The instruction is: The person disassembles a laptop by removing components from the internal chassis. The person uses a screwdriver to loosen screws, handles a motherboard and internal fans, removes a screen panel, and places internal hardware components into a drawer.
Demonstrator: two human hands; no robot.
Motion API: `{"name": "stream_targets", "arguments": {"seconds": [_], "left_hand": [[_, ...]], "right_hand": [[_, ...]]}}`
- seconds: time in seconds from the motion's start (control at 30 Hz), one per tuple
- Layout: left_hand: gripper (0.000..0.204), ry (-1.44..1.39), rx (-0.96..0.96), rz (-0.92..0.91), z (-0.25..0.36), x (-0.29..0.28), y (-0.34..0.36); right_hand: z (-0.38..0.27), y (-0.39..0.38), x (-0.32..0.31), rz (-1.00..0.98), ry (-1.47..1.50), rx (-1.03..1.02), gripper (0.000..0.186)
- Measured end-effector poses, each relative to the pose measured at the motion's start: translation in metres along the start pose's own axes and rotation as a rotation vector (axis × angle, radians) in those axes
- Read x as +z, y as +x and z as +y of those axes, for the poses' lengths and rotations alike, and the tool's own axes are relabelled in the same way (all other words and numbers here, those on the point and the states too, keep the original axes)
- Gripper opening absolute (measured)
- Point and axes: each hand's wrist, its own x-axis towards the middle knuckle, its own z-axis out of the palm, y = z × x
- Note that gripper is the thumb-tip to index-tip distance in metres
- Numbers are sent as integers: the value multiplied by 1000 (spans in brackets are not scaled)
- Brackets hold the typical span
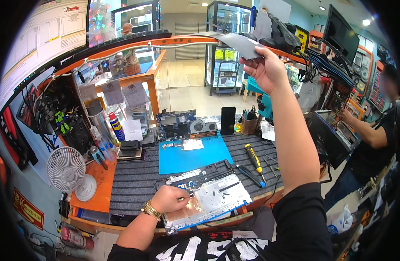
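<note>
My left hand, with a gold watch on its wrist, is closed in a pinch over an opened laptop chassis. Whatever its fingertips hold is too small or hidden to make out. The chassis lies tilted on the near edge of the bench, its bare silver and black inside facing up. High on the right, my right hand grips the near edge of a thin grey panel at the orange shelf. Beyond the chassis lies a blue mat, with a laptop motherboard with two fans at its far edge.
Right of the chassis lie a yellow-black screwdriver and blue-handled pliers. A phone stands by a pen holder. A white fan and a spray can stand left. Another person works at the far right.
</note>
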Motion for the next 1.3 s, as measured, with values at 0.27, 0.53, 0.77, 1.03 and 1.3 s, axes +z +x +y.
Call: {"name": "stream_targets", "arguments": {"seconds": [0.27, 0.53, 0.77, 1.03, 1.3], "left_hand": [[13, 18, -5, -23, 1, -2, -2], [11, 18, 0, -27, 0, 0, -4], [12, 30, -3, -26, 1, -2, -1], [13, -11, 4, -11, -6, 0, -3], [5, -41, -5, -58, -20, 8, -1]], "right_hand": [[5, -44, -16, -144, 12, -42, 46], [18, -51, -33, -46, -59, -24, 37], [18, -53, -33, -14, -98, -26, 35], [32, -50, -41, -11, -96, 7, 35], [32, -29, -74, -195, -198, -87, 39]]}}
